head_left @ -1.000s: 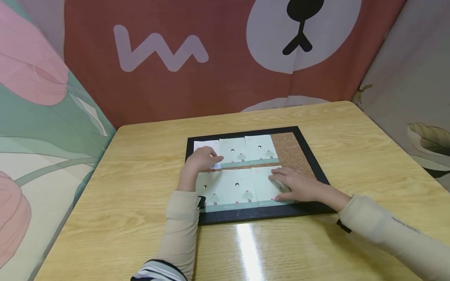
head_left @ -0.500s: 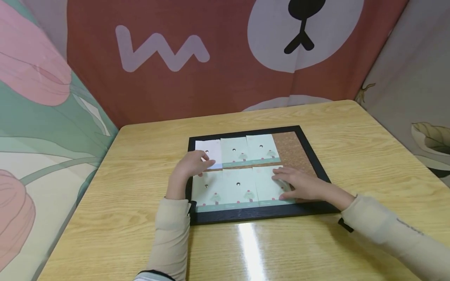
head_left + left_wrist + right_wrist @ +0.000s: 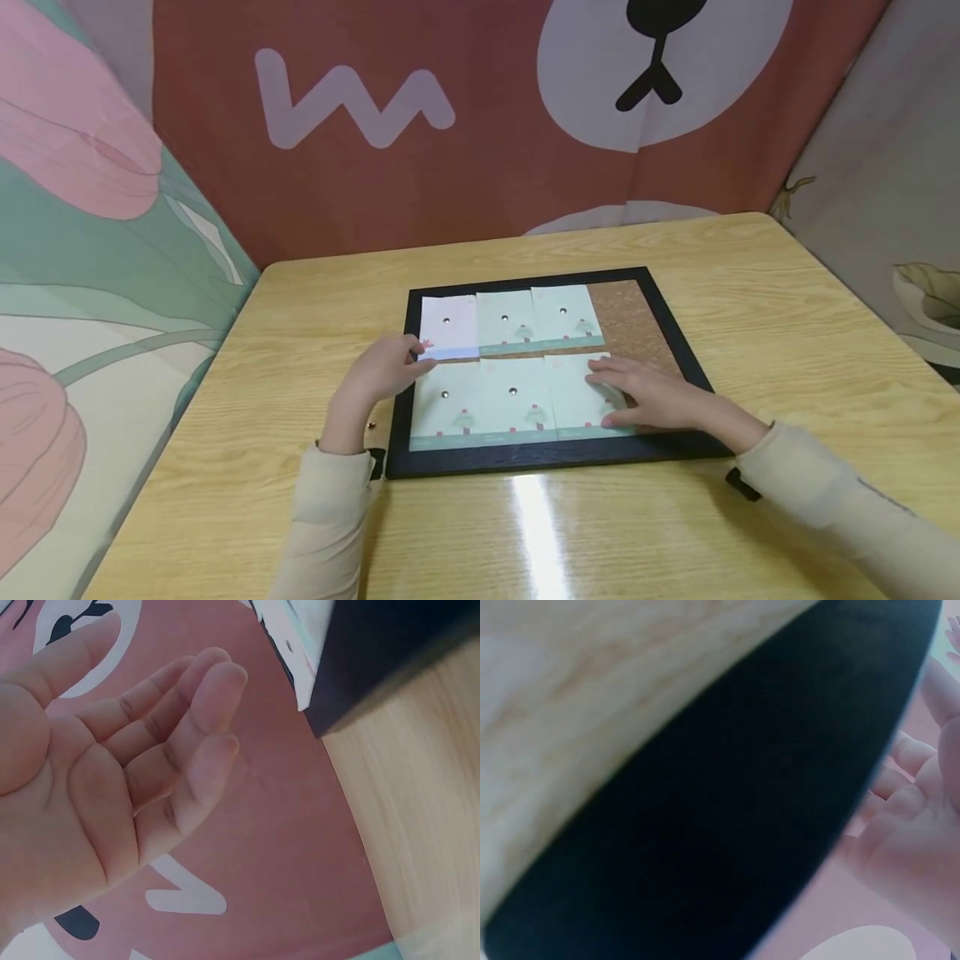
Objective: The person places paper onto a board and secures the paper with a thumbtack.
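Note:
A cork board with a black frame lies on the table, bearing two rows of paper sheets. The upper left sheet is pale lilac; the others are pale green with small trees. Silver thumbtacks show in most of them. My left hand is over the frame's left side, fingers loosely bent and nothing in them in the left wrist view. Spread over the lower right sheet, my right hand touches it with relaxed fingers and partly hides it. Another thumbtack lies on the table beside my left wrist.
The wooden table extends around the board on all sides. Behind it hangs a red cloth with a bear print, and patterned cloths flank it left and right. Bare cork shows along the board's right side.
My left hand has drawn back from the lilac sheet toward the left and nearer me, uncovering its thumbtack and the one on the table. My right hand stays on the lower right sheet.

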Action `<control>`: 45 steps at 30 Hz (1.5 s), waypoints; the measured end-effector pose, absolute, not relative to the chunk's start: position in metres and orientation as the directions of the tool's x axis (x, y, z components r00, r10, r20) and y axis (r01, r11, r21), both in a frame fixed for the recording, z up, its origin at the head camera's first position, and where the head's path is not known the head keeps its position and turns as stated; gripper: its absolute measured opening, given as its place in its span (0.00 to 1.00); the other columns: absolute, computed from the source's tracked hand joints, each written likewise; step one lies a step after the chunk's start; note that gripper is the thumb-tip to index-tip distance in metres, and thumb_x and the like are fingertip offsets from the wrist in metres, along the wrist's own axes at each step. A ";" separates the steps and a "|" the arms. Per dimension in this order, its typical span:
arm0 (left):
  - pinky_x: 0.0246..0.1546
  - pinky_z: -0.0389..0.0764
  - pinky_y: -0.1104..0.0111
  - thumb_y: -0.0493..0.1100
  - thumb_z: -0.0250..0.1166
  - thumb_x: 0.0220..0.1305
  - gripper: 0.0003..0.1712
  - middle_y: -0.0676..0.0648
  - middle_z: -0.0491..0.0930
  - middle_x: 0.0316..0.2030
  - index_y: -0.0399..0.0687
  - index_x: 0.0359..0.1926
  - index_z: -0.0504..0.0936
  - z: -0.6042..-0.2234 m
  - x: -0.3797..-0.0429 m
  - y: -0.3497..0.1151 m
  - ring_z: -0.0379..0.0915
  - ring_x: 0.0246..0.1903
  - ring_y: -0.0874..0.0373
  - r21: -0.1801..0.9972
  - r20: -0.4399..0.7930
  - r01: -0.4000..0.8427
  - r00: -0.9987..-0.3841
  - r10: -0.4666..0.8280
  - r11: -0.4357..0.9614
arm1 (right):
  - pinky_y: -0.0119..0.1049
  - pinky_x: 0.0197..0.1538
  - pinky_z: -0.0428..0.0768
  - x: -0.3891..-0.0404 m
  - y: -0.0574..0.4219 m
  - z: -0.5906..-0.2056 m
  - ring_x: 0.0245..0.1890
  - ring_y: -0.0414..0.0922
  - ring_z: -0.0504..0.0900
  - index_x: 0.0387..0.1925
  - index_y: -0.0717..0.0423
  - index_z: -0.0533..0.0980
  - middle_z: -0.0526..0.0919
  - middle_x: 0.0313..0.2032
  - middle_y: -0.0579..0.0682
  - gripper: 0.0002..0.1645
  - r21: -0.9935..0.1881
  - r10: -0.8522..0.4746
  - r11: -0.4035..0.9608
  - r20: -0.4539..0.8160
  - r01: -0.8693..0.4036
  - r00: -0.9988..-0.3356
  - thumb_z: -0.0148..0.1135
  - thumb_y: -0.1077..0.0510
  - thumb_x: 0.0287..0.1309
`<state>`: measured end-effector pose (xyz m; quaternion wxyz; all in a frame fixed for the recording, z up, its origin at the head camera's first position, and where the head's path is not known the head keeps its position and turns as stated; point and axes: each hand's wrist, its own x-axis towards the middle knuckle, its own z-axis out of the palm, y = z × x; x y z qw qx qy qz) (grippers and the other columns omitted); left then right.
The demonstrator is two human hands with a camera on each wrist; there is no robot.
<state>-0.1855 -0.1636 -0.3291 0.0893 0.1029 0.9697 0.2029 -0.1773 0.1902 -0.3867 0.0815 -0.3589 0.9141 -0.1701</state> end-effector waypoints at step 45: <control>0.28 0.70 0.64 0.35 0.67 0.48 0.06 0.50 0.73 0.22 0.43 0.25 0.77 -0.363 -0.165 -0.219 0.66 0.24 0.56 0.172 -0.328 0.187 -0.915 0.236 0.967 | 0.66 0.52 0.53 -0.177 0.192 -0.384 0.62 0.59 0.54 0.58 0.60 0.66 0.61 0.61 0.60 0.38 -0.363 -0.681 0.695 -0.057 -0.621 -0.730 0.61 0.43 0.50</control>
